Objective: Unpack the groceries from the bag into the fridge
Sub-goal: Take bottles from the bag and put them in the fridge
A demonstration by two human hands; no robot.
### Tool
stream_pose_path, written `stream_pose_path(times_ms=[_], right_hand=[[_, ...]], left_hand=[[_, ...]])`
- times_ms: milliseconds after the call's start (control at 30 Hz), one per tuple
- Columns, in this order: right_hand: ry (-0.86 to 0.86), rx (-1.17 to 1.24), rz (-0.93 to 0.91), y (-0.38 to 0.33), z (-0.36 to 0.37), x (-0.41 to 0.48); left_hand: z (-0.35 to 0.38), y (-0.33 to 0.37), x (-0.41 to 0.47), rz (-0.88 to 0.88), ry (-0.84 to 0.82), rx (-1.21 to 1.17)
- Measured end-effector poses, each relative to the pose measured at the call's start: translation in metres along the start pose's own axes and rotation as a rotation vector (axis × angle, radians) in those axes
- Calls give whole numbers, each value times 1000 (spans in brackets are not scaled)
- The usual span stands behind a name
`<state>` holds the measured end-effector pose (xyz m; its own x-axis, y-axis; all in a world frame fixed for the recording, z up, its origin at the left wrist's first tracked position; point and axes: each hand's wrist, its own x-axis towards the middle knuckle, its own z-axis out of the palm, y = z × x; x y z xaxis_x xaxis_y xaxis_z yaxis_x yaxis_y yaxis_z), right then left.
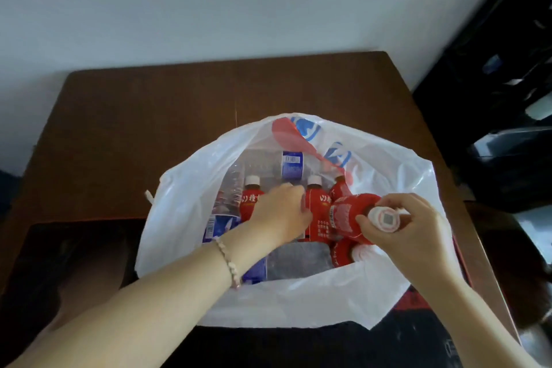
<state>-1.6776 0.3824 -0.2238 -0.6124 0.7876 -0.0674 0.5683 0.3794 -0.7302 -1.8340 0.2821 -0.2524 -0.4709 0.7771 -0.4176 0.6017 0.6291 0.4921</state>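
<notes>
Bottles fill the white plastic shopping bag [185,218], which sits open-mouthed on the brown wooden tabletop [134,116]. From my remote seat I see the right hand [418,236] over the bag's right side. Its grip is closed round the neck of a red-labelled plastic drink bottle [346,218], fingers curled just below the round white cap [385,218], which points towards the camera. That bottle is tilted and raised above the others but is within the bag's mouth.

The left hand [280,212] reaches into the middle of the bag, palm down, fingertips among the upright red bottles with white caps [251,200]. The back of the hand hides its fingers, so I cannot tell whether its grip has closed on anything. A beaded pale bracelet [228,260] circles that wrist, above the bag's near edge.

Clear water bottles with blue labels [291,166] lie along the bag's far and left sides.
</notes>
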Motion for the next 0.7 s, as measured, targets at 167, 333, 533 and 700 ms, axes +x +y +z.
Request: stream_pose_path(times_ms=[167,333,533,700], right_hand=[[30,41,72,15,-3,5],[5,53,108,28,-7,9],[-69,60,77,34,-8,14],[-108,-6,35,34,-3,23]], left_hand=[[34,8,71,-154,-174,-375],[58,5,92,-381,-112,-529],[30,1,58,-136,107,-435],[34,-1,8,59,120,199]])
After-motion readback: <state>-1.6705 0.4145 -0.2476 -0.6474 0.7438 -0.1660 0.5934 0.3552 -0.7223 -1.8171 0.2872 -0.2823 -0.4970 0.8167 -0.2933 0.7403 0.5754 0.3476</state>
